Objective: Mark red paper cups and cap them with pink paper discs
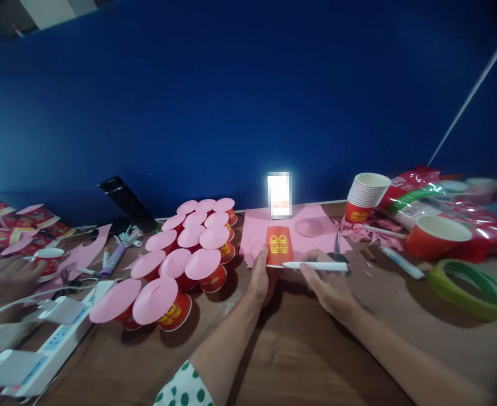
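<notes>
My left hand (260, 279) is closed around a red paper cup (279, 246) with yellow characters, turned upside down. In my right hand (322, 285) is a white pen-shaped stick (322, 266), perhaps a glue pen, its tip at the cup's rim. Behind the cup lie pink paper sheets (254, 225), one with a round shape on it. Left of my hands stand several upturned red cups (176, 311), each topped by a pink paper disc (155, 300). Scissors (338, 245) lie partly hidden beyond my right hand.
On the right are a cup stack (365, 194), an orange-red cup (436, 237), a glue pen (401, 262), a green tape roll (447, 287) and bagged cups (426, 197). On the left are a power strip (62, 338), a black bottle (127, 203) and another person's hand (7, 282).
</notes>
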A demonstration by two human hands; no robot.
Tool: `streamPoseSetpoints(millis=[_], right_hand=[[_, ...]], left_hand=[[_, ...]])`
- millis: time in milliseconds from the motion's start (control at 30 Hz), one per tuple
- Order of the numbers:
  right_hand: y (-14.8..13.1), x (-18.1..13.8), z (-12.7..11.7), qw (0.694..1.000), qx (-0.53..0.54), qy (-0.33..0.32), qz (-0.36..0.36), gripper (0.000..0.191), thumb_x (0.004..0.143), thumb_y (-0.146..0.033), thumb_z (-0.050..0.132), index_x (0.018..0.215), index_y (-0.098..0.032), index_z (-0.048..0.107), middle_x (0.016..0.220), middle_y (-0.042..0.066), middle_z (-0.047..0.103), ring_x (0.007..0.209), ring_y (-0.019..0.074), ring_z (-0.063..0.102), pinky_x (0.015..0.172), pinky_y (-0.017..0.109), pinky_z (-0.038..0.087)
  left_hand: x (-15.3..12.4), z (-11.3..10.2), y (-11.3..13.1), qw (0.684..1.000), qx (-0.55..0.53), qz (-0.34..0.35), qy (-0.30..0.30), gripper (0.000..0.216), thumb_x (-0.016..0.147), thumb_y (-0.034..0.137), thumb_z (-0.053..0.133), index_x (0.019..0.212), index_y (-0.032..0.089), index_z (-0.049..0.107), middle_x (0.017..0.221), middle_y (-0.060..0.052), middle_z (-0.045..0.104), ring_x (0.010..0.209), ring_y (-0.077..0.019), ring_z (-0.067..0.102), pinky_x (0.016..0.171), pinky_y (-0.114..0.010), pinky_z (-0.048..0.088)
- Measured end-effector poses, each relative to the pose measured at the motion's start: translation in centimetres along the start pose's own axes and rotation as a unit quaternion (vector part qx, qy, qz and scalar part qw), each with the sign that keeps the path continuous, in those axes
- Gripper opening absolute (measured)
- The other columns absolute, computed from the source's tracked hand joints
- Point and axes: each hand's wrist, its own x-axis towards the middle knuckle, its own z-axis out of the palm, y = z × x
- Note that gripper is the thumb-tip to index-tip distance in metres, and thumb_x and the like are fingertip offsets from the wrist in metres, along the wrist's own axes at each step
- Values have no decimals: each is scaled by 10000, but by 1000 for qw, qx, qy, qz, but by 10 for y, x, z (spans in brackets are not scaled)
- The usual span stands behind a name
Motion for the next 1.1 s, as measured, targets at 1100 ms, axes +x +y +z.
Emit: streamPoseSetpoints(millis=[1100], right_hand=[[16,-1,-2,1000,22,-6,0,161,847,-360,528,827,-200,520,496,-72,434,395,73,359,394,201,307]], left_hand=[[4,1,-3,998,-11,-3,55,419,859,460,497,1047,111,634,975,-108,706,970,-231,643,882,-348,479]])
